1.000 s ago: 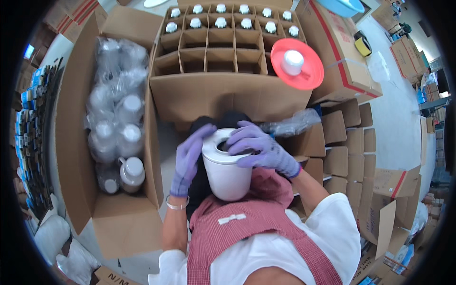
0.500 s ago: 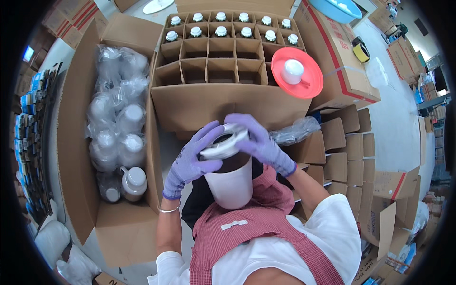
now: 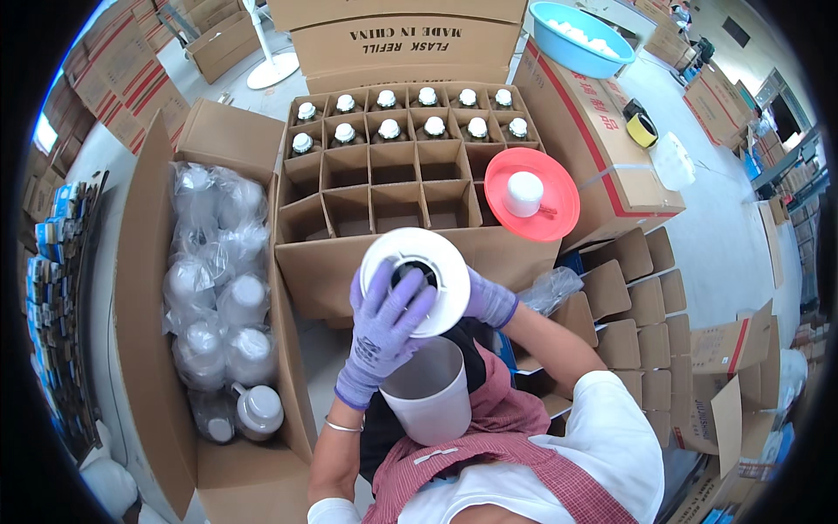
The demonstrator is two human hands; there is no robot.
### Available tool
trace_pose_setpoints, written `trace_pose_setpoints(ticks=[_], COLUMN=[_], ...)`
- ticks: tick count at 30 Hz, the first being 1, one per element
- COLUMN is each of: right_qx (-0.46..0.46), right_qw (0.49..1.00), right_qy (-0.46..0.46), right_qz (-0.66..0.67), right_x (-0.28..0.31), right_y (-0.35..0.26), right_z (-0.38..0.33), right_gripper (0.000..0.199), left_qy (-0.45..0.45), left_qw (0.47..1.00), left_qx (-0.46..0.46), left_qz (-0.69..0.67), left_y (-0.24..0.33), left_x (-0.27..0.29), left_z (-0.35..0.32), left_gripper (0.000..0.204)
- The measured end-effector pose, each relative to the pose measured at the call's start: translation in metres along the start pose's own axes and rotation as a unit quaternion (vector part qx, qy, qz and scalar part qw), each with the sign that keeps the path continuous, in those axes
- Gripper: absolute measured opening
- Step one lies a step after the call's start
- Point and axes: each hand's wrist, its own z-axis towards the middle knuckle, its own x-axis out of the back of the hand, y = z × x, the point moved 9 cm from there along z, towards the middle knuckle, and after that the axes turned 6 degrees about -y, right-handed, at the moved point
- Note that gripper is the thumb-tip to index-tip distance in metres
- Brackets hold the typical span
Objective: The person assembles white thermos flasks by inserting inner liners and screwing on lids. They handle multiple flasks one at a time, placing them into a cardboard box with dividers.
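Between my hands is a white ring-shaped flask part point(image 3: 452, 304) with a dark round opening, its broad face turned up. My left hand point(image 3: 382, 327), in a purple glove, is closed on its left side, fingertips reaching over the opening. The gloved right hand point(image 3: 491, 299) grips the right edge; its fingertips are partly hidden behind the ring. Just below, a white open-topped cylinder point(image 3: 429, 410) stands tilted in my lap against the red checked apron point(image 3: 502, 397). The ring is apart from the cylinder's rim, overlapping it in view.
Ahead stands a divided carton point(image 3: 327, 275) with several silver-capped bottles in its far rows. A red dish point(image 3: 559, 188) holding a white cup point(image 3: 524, 194) rests on its right corner. Left, a tall carton point(image 3: 140, 306) contains bagged flasks. Cardboard dividers point(image 3: 642, 297) lie right.
The ring-shaped part has come up off the cylinder's mouth and turned its face upward. My left fingers have moved over its opening. The view has tilted, so the cartons appear lower.
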Motion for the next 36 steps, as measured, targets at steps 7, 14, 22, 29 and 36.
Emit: trace_pose_setpoints(ticks=[7, 14, 22, 29, 36], right_qx=[-0.3, -0.324, -0.526, -0.336, -0.082], right_qw=[0.856, 0.744, 0.671, 0.73, 0.945], right_qy=[0.027, 0.055, 0.136, 0.224, 0.302], right_qz=[-0.419, -0.582, -0.505, -0.551, -0.096], right_x=[0.118, 0.28, 0.444, 0.42, 0.275], right_y=[0.084, 0.169, 0.292, 0.1, -0.022], right_z=[0.065, 0.105, -0.011, 0.046, 0.003], right_gripper=[0.068, 0.04, 0.063, 0.062, 0.041], left_qy=[-0.079, -0.223, -0.277, -0.211, 0.099], left_qw=[0.979, 0.91, 0.892, 0.869, 0.801], left_qx=[0.102, 0.158, 0.145, 0.234, 0.307], left_qz=[-0.155, -0.311, -0.326, -0.38, -0.504], left_y=[-0.049, -0.068, -0.076, -0.085, -0.112], left_x=[-0.058, -0.096, -0.115, -0.113, -0.089], left_z=[-0.006, -0.026, -0.015, -0.019, -0.002], left_gripper=[0.041, 0.047, 0.048, 0.046, 0.065])
